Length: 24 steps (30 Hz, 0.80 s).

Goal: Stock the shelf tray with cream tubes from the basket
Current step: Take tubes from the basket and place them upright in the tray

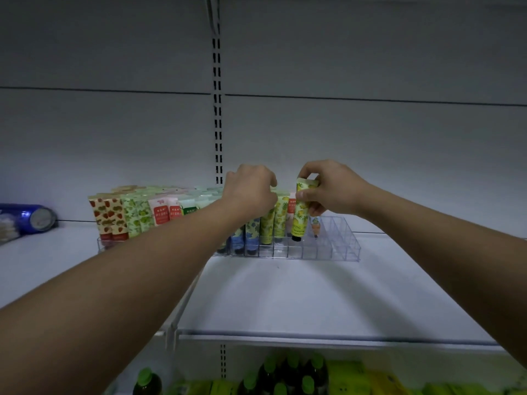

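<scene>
With right hand point(333, 192) fingers pinching the yellow-green pineapple-print cream tube point(301, 208) cap-down, just lower straight into the clear plastic divided tray point(336, 252); left hand point(251, 192) curled over stocked tubes, hold unclear.

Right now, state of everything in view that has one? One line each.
clear tray: on the shelf, left and middle slots filled with upright tubes, right slots unfilled
yellow tube: held upright, black cap down, above a tray slot, not yet seated
right hand: pinches the yellow tube near its top
left hand: fingers curled over the tube tops, grip hidden
blue can: lying on its side at far left
</scene>
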Motion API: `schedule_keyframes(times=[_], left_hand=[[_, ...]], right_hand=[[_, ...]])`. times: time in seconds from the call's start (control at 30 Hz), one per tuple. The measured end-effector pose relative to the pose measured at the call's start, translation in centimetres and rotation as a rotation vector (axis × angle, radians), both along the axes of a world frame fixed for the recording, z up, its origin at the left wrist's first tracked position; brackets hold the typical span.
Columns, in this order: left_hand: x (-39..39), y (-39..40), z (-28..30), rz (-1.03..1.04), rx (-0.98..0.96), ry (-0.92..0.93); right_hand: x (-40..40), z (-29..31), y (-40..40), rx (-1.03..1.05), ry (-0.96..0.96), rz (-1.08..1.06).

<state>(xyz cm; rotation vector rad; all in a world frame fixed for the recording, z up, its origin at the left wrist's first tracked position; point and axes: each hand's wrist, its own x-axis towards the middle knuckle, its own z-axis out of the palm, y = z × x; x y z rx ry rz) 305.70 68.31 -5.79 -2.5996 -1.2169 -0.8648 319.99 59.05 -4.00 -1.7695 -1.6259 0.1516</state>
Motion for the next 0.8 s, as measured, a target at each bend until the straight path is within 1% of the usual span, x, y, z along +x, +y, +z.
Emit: schedule_keyframes(times=[0.1,0.17,0.23,0.37,0.43,0.6,0.8], left_hand=[[-1.6,-2.3,-1.1,-0.104,0.036,-0.064],[-2.7,-3.9,-2.9,-0.166,0.008,-0.036],[-4.0,-5.1,-5.4,-0.193,-0.072,0.024],[-6.2,-5.9,-10.4,-0.147,-0.346,0.213],[-6.5,-5.9,-12.0,-0.132,-0.405,0.263],[-6.2,-5.8,-12.6,-0.111,-0.449,0.265],[-6.0,-5.5,-12.7,-0.095,-0.405,0.267]], right_hand=[[-1.0,0.5,-0.6,-0.004,-0.018,-0.015],[-1.7,0.8,-0.9,-0.018,-0.052,-0.023],[-2.3,0.9,-1.1,-0.039,-0.097,-0.026],[-2.8,0.7,-0.9,-0.033,-0.188,-0.052],[-3.0,0.6,-0.6,-0.023,-0.246,-0.063],[-3.3,-0.1,0.6,0.008,-0.308,-0.099],[-3.3,-0.7,2.6,0.122,-0.364,-0.144]])
